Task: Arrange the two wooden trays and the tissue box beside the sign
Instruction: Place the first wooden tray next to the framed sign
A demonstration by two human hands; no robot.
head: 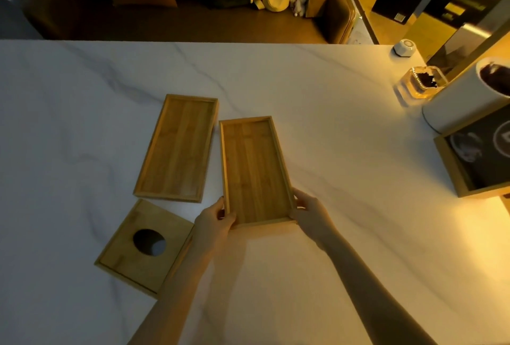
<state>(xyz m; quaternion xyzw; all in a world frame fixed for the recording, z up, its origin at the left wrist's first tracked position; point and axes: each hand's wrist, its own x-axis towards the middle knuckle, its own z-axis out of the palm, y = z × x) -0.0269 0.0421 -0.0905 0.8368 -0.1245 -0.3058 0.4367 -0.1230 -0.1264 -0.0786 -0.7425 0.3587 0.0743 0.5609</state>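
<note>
Both hands hold one tray [255,170] by its near short end: the left hand [216,219] grasps the near left corner, thumb over the rim, and the right hand [307,210] grasps the near right corner. Each grip is closed on the tray's rim. The tray's long axis runs away from the person, its far end tipped slightly left. Whether it rests flat on the tabletop [331,113] or is lifted a little cannot be told.

The second tray [176,148] lies just to the left, its long axis leaning to the right at the far end, so the two trays nearly touch at their far corners and spread apart nearer the person. The tissue box [145,245], with its round opening up, sits near and to the left, just beside the left forearm and just below the second tray.

The sign [478,157], a dark panel in a wooden frame, stands at the right edge of the tabletop, well apart from the held tray. So the goal lies to the right of both hands, and the right hand is the nearer one. The move likely called for is a carry or slide rightward, probably with the long axis turned to line up with the sign's frame. None of the three items is beside the sign yet.
</note>
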